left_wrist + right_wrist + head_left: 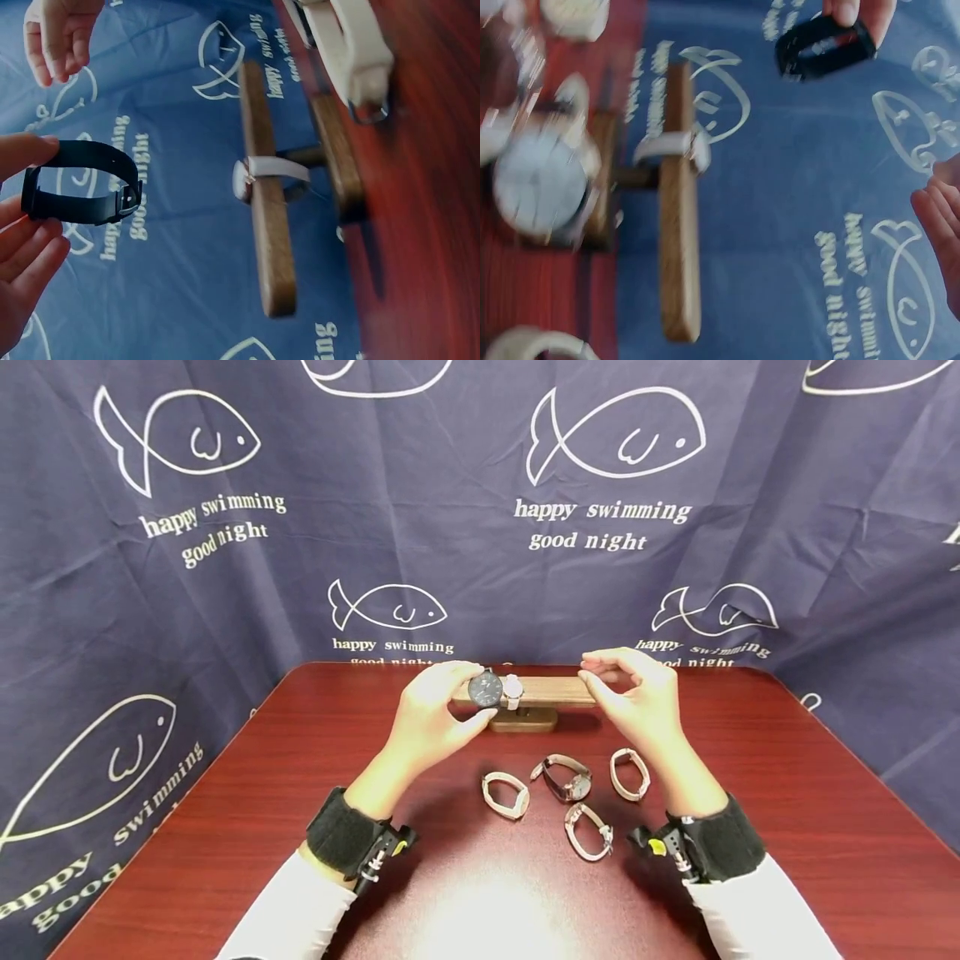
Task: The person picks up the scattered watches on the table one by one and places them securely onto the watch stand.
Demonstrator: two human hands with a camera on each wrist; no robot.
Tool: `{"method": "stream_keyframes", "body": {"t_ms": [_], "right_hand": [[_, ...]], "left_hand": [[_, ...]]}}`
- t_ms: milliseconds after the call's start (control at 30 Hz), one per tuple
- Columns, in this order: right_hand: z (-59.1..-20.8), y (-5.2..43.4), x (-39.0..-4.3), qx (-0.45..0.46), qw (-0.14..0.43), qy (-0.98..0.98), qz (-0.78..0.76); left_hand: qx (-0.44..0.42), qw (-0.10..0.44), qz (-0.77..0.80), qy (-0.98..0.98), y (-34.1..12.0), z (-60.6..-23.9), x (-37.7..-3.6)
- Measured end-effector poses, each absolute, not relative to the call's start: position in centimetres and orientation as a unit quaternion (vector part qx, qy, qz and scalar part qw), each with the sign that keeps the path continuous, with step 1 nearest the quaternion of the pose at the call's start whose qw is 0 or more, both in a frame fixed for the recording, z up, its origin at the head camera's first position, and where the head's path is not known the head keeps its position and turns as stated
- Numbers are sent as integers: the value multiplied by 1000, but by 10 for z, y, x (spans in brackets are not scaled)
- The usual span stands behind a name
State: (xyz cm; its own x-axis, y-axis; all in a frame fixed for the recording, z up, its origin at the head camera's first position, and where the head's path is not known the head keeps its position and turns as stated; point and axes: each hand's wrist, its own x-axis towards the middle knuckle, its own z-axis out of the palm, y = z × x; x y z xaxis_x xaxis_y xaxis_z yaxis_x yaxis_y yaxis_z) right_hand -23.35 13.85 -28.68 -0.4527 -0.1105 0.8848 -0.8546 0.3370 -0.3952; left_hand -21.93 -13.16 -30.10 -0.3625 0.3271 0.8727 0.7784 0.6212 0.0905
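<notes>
My left hand [435, 714] pinches a black wristwatch [485, 690] by its case, between thumb and fingers. In the left wrist view the black strap [94, 154] forms a buckled loop, off the stand. A wooden watch stand [558, 690] is at the table's back, its crossbar on a short post. Round the bar, left of the middle, sits a white-strapped watch [513, 687]. My right hand [641, 693] hovers near the bar's right end, fingers loosely bent and holding nothing; in the right wrist view only part of this hand [945, 217] shows.
Several watches lie on the red-brown table [360, 877] in front of the stand: a dark brown-strapped watch [577, 787] and light-strapped ones, including a left watch [517, 810], a right watch [630, 795] and a front watch [592, 856]. A blue fish-patterned cloth [465, 527] hangs behind.
</notes>
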Motion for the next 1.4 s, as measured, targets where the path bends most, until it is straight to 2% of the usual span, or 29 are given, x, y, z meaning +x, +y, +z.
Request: {"method": "stream_keyframes", "body": {"t_ms": [567,800,1200,1400], "right_hand": [[-331,187,-303,248,245,-866,359],[-344,199,-323,283,149,-888,329],[-341,200,-336,341,166,-888,261],[-343,201,-335,341,160,-889,262]], "left_hand": [[-302,365,-312,-824,-184,-314,-267],[-277,316,-344,-840,-200,-318,-283],[-234,282,-358,-859,-211,-322,-290],[-234,242,-376,-863,-211,-328,-300]]}}
